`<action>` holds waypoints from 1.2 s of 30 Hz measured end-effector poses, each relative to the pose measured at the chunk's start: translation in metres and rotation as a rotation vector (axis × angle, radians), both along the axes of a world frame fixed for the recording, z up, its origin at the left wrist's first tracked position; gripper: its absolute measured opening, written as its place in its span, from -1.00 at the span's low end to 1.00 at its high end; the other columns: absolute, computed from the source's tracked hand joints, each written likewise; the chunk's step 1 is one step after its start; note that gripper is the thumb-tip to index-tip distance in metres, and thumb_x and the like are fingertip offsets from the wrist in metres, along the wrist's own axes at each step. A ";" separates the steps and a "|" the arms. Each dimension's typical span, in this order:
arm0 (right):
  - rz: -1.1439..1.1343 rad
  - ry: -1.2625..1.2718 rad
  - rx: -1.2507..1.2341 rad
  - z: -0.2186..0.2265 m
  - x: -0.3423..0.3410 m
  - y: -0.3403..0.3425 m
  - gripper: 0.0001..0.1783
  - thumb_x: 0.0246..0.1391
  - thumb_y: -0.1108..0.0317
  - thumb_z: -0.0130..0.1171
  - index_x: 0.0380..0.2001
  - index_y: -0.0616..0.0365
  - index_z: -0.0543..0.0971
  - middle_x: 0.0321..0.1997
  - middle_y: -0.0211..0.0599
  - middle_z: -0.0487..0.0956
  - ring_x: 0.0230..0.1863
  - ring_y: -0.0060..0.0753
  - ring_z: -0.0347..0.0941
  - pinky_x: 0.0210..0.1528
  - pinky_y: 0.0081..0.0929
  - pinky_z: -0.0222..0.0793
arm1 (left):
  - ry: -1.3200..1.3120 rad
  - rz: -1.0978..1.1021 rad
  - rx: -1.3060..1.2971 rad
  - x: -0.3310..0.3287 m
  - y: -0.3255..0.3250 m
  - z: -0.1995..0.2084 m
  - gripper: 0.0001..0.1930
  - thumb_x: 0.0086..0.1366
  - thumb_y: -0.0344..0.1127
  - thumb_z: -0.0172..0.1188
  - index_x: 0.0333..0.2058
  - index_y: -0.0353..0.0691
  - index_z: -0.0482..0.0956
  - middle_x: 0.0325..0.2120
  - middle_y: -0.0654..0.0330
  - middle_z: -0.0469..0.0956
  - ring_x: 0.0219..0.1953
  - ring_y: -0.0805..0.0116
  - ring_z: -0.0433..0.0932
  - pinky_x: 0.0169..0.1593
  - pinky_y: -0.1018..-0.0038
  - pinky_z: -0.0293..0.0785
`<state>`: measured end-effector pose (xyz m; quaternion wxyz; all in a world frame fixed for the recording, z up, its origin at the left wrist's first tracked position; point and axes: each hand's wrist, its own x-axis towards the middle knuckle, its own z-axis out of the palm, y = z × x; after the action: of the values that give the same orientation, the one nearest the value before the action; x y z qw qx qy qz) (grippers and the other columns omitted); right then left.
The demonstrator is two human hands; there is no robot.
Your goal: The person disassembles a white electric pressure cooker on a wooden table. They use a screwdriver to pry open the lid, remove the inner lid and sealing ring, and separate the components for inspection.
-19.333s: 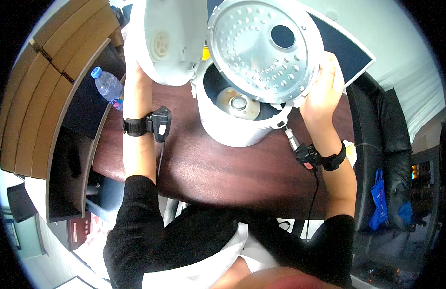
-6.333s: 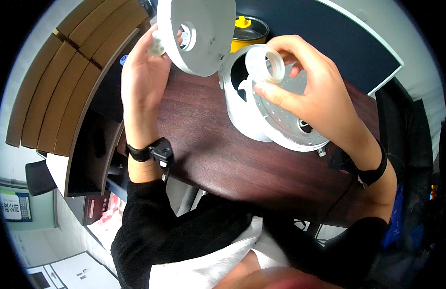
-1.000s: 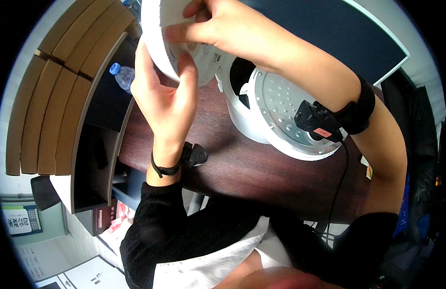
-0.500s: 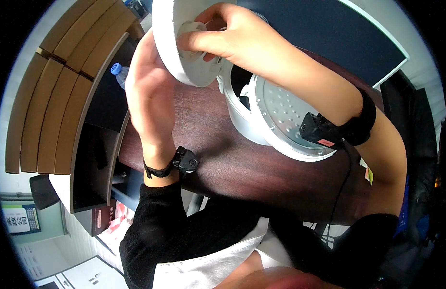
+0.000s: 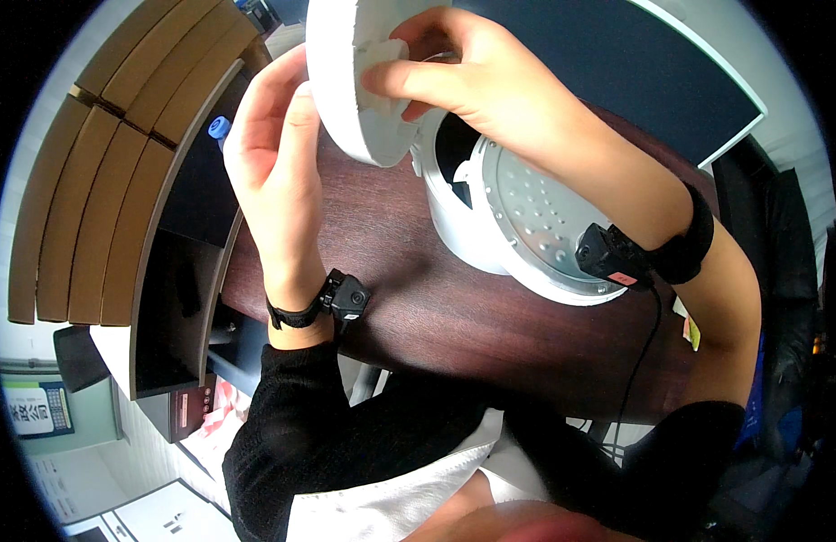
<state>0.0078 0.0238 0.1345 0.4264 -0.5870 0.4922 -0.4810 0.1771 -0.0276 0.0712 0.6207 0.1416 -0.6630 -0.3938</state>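
I hold a white round lid panel (image 5: 345,81) up in front of me, tilted on edge. My left hand (image 5: 273,154) grips its left rim from behind. My right hand (image 5: 463,77) presses a small white part (image 5: 386,63) against the panel's inner face with thumb and fingers. Behind and below stands a white rice cooker (image 5: 490,226) on the dark wooden table (image 5: 418,307), its perforated metal inner lid (image 5: 535,226) hanging open toward me. Both wrists wear black bands with small camera units.
A dark blue board (image 5: 635,63) with a pale rim lies behind the cooker. A plastic bottle with a blue cap (image 5: 219,126) sits at the table's left edge. Brown shelving (image 5: 102,172) curves along the left. A black chair (image 5: 779,271) stands to the right.
My right hand has shifted its fingers on the small white part on the panel. The panel and my left hand have stayed close to the same place, tilting slightly.
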 end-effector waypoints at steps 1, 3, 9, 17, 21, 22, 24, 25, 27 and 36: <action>0.011 -0.026 -0.016 -0.005 0.000 -0.002 -0.46 -0.11 0.32 0.29 -0.13 0.42 0.33 -0.18 -0.08 0.45 -0.15 -0.32 0.40 -0.11 -0.51 0.38 | 0.010 0.012 0.023 0.001 0.001 0.001 -0.69 0.31 -0.38 0.00 0.00 -0.34 0.43 -0.15 0.13 0.53 -0.11 0.46 0.50 -0.03 0.56 0.40; 0.045 -0.092 -0.077 -0.018 -0.004 -0.010 -0.48 -0.11 0.34 0.30 -0.14 0.42 0.33 -0.19 -0.08 0.45 -0.15 -0.33 0.40 -0.11 -0.50 0.38 | 0.026 0.002 0.055 -0.002 0.003 0.000 -0.69 0.31 -0.37 -0.01 -0.01 -0.34 0.44 -0.16 0.13 0.53 -0.12 0.46 0.50 -0.03 0.57 0.40; 0.098 -0.108 -0.069 -0.008 -0.011 0.006 -0.52 -0.10 0.38 0.26 -0.15 0.42 0.33 -0.23 -0.11 0.47 -0.17 -0.33 0.42 -0.12 -0.50 0.39 | -0.027 -0.013 -0.028 -0.004 0.001 0.000 -0.68 0.31 -0.41 -0.02 0.01 -0.41 0.38 -0.14 0.07 0.51 -0.11 0.41 0.50 -0.05 0.56 0.43; 0.083 -0.012 -0.011 0.008 -0.013 0.011 -0.49 -0.09 0.35 0.24 -0.12 0.44 0.34 -0.22 -0.10 0.47 -0.17 -0.33 0.44 -0.15 -0.51 0.40 | -0.049 -0.059 -0.091 -0.007 -0.004 0.000 -0.64 0.34 -0.44 -0.08 0.08 -0.44 0.28 -0.08 0.02 0.46 -0.05 0.36 0.47 0.02 0.50 0.41; 0.019 0.226 -0.080 0.016 -0.007 0.015 -0.49 -0.07 0.32 0.23 -0.11 0.44 0.34 -0.24 -0.08 0.49 -0.20 -0.34 0.46 -0.18 -0.50 0.42 | -0.039 -0.026 0.016 -0.008 -0.006 -0.003 -0.67 0.37 -0.37 -0.10 0.05 -0.40 0.33 -0.11 0.05 0.49 -0.05 0.38 0.47 0.02 0.51 0.40; -0.008 0.287 -0.116 0.018 -0.005 0.018 -0.49 -0.06 0.32 0.22 -0.10 0.44 0.34 -0.25 -0.08 0.50 -0.20 -0.34 0.47 -0.19 -0.50 0.43 | -0.015 -0.028 0.042 -0.009 -0.006 -0.003 -0.68 0.37 -0.32 -0.09 0.02 -0.35 0.38 -0.14 0.09 0.51 -0.06 0.41 0.48 0.02 0.52 0.40; -0.008 0.325 -0.215 0.017 -0.004 0.029 -0.51 -0.04 0.33 0.20 -0.10 0.43 0.34 -0.27 -0.07 0.51 -0.23 -0.35 0.48 -0.21 -0.50 0.43 | 0.047 -0.016 0.087 -0.009 -0.006 -0.002 -0.68 0.38 -0.27 -0.09 0.00 -0.31 0.43 -0.16 0.12 0.53 -0.07 0.45 0.48 0.01 0.54 0.40; -0.006 0.337 -0.240 0.018 -0.003 0.032 -0.52 -0.03 0.33 0.19 -0.11 0.43 0.35 -0.27 -0.08 0.51 -0.24 -0.35 0.48 -0.22 -0.51 0.43 | 0.085 -0.001 0.104 -0.008 -0.008 -0.002 -0.68 0.38 -0.27 -0.10 0.00 -0.32 0.42 -0.16 0.12 0.52 -0.08 0.45 0.49 0.01 0.54 0.40; 0.030 0.294 -0.164 0.020 -0.006 0.031 -0.57 0.01 0.32 0.16 -0.13 0.41 0.35 -0.29 -0.10 0.52 -0.26 -0.39 0.47 -0.23 -0.53 0.43 | 0.150 0.008 0.110 -0.006 -0.013 -0.002 -0.69 0.39 -0.29 -0.12 -0.01 -0.35 0.41 -0.15 0.12 0.51 -0.10 0.44 0.49 -0.03 0.55 0.43; 0.143 0.204 -0.145 -0.014 -0.022 0.005 -0.64 0.11 0.24 0.08 -0.14 0.29 0.37 -0.35 -0.22 0.49 -0.45 -0.55 0.43 -0.38 -0.64 0.39 | 0.058 0.283 0.000 0.004 -0.018 0.005 -0.72 0.39 -0.32 -0.15 -0.09 -0.36 0.45 -0.26 0.15 0.52 -0.19 0.50 0.50 -0.11 0.58 0.44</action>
<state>-0.0147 0.0285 0.1200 0.3639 -0.6957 0.4536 -0.4217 0.1815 -0.0457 0.0760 0.6890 0.2220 -0.6182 -0.3063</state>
